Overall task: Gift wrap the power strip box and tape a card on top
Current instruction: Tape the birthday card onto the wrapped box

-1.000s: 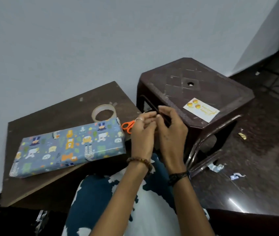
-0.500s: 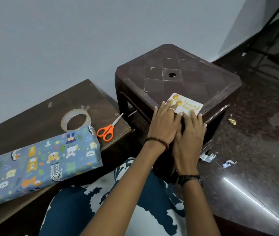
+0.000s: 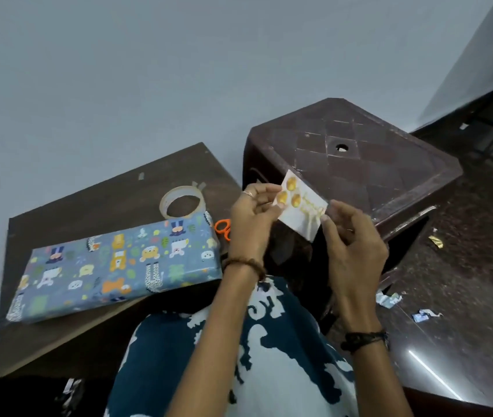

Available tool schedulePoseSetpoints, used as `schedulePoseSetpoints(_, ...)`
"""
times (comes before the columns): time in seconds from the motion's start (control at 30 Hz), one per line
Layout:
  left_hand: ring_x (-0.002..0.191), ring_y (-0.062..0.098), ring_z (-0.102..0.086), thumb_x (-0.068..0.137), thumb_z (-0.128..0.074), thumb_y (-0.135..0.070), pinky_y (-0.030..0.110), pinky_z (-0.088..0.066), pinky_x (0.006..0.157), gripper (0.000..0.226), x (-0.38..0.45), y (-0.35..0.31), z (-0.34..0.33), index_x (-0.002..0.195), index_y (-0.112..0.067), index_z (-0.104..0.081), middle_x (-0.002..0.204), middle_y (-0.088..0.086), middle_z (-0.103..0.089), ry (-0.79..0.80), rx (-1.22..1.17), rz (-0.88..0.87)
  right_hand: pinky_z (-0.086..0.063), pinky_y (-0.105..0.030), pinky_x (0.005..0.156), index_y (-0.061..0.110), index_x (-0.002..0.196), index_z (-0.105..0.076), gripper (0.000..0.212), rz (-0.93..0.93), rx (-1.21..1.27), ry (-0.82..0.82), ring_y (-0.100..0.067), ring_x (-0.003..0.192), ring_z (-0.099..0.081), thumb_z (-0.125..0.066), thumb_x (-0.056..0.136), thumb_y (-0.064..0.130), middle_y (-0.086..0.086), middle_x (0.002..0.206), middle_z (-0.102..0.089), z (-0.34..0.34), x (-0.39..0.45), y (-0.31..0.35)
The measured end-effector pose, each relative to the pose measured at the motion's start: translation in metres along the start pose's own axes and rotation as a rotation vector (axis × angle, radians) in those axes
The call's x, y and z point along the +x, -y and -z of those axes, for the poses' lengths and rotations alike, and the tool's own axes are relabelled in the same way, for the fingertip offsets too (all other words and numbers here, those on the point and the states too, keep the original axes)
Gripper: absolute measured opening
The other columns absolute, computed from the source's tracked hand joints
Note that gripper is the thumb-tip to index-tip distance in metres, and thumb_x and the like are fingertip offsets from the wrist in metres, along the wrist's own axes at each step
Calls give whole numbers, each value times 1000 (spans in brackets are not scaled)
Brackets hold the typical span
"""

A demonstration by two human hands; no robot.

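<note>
The power strip box (image 3: 115, 266), wrapped in blue paper with cartoon animals, lies flat on the brown table (image 3: 88, 200) at the left. A small white card (image 3: 302, 210) with orange balloons is held in the air in front of the stool. My left hand (image 3: 252, 218) pinches the card's left edge. My right hand (image 3: 353, 242) pinches its lower right corner. A roll of clear tape (image 3: 182, 201) lies on the table just behind the box. Orange scissors (image 3: 222, 228) show partly behind my left hand.
A dark brown plastic stool (image 3: 359, 164) stands right of the table. Scraps of paper (image 3: 389, 299) lie on the dark floor at the right. A grey wall is behind. My lap in blue and white cloth (image 3: 257, 356) fills the bottom.
Both hands pressed on the card as it lay on the stool; now they have lifted it off and hold it up in front of the stool.
</note>
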State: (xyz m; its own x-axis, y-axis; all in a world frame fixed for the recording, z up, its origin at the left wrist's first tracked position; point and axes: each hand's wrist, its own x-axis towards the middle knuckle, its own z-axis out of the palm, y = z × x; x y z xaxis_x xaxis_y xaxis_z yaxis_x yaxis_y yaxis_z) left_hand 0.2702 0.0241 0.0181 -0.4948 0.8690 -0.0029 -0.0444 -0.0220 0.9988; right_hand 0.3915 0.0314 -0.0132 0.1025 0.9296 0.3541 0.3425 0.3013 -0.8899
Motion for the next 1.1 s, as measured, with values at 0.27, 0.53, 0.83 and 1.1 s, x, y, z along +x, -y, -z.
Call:
schedulePoseSetpoints(0.27,59,-6,-58,75,-65,11,9,-49,61,31,-22,-80,132,82,-19,-60,63,-12,-66,103,302,-127,-52,-14,75,23,106,-65,36,129,218,833,3,86,-64,-75,75,10,11,92,-69,-59,16,93)
schedulePoseSetpoints(0.53,81,9,-60,93,-53,-22,17,-56,57,5,-11,-60,204,93,-19,-57,89,-1,-61,-454,7,-25,-53,-40,71,18,82,-70,14,305,100,728,-16,77,-63,-67,78,5,0,79,-70,-146,-5,107)
schedulePoseSetpoints(0.83,97,24,-59,80,-63,7,38,-51,84,40,0,15,236,111,-14,-49,112,11,-57,-419,109,296,-41,-29,98,18,116,-66,38,346,-117,1128,-9,115,-52,-67,83,38,5,123,-62,-170,-36,79)
schedulePoseSetpoints(1.1,80,1,-57,83,-60,6,7,-50,54,36,-1,24,246,111,-16,-56,95,-11,-58,-341,68,227,-48,-37,88,7,110,-66,27,259,-559,771,-29,108,-58,-59,85,13,-12,116,-65,-228,69,56)
